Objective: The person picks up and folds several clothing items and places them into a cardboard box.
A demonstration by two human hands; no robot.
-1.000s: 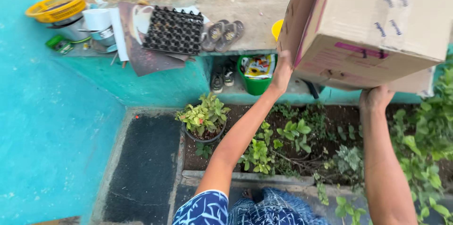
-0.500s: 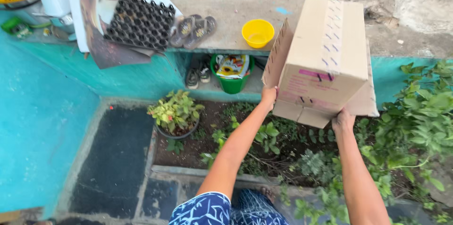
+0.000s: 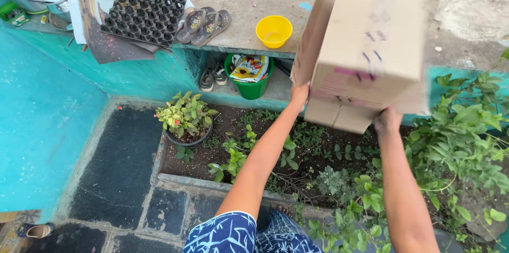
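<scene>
We are holding a cardboard box [image 3: 371,46] up in the air over the garden bed [image 3: 318,152], with its loose bottom flaps hanging open. Our left hand [image 3: 299,94] is pressing against the box's lower left edge, fingers together and flat on the card. Our right hand [image 3: 388,121] is supporting the box from beneath at a bottom flap; its fingers are hidden under the card, so we cannot tell how they are lying. The box is blurring in the view. Taking the box as our landmark: a yellow bowl [image 3: 273,31] is sitting on the concrete ledge [image 3: 244,3] just left of it, a green bucket [image 3: 249,80] is standing below that bowl, a pair of sandals [image 3: 204,24] and a black tray [image 3: 143,14] are lying further left, and a potted plant [image 3: 185,118] is standing well below and left.
</scene>
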